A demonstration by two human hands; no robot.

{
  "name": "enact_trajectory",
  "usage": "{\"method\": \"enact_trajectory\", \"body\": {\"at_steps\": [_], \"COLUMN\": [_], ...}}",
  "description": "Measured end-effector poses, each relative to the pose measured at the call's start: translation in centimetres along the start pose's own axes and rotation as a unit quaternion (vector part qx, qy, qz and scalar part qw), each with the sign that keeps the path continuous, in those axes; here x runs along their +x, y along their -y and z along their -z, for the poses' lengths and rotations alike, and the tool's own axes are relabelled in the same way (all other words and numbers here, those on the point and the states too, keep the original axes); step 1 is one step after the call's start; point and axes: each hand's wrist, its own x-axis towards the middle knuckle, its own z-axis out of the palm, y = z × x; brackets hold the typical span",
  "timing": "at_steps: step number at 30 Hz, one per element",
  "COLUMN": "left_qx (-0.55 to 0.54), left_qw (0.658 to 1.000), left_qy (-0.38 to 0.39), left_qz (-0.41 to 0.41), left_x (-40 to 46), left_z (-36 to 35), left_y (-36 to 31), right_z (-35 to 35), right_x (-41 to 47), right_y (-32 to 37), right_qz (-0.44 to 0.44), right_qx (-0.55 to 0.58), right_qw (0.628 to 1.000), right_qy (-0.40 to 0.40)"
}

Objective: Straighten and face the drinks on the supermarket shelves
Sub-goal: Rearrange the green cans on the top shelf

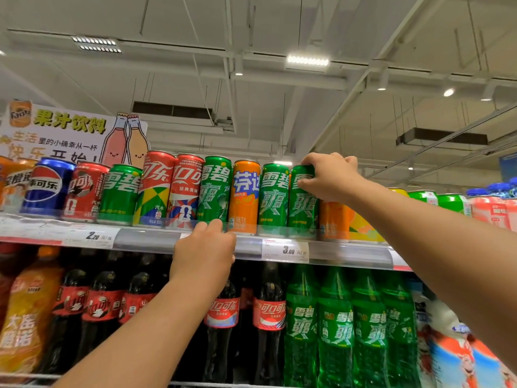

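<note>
The top shelf (349, 252) carries a row of upright drink cans behind a clear front rail with price tags, and below it stand large cola bottles (268, 317) and green soda bottles (335, 331). A juice sign (56, 130) rises behind the cans at the left. The person's right hand (330, 177) reaches up to a tall green can (302, 208) right of centre in the row; its fingers (306, 189) curl round the can's upper part and rim. This can stands touching another green can (274, 200) on its left. The left hand (204, 253) rests at the shelf edge, fingers bent over the rail, the tips at the base of a third green can (214, 189) beside an orange can (244, 197).
</note>
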Motion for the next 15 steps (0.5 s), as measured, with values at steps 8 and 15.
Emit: {"method": "enact_trajectory", "body": {"at_steps": [8,15], "left_qx": [-0.008,-0.012], "left_qw": [1.0,1.0], "left_qy": [-0.001,0.0], "left_qz": [-0.006,-0.007], "left_x": [0.04,0.03], "left_z": [-0.06,-0.17], "left_y": [-0.02,-0.03], "right_z": [-0.06,0.77], "right_x": [0.29,-0.39], "right_y": [0.29,0.5], "right_qz": [-0.009,0.002], "right_qx": [-0.051,-0.016], "right_qw": [0.998,1.0], "right_qy": [0.044,0.003]}}
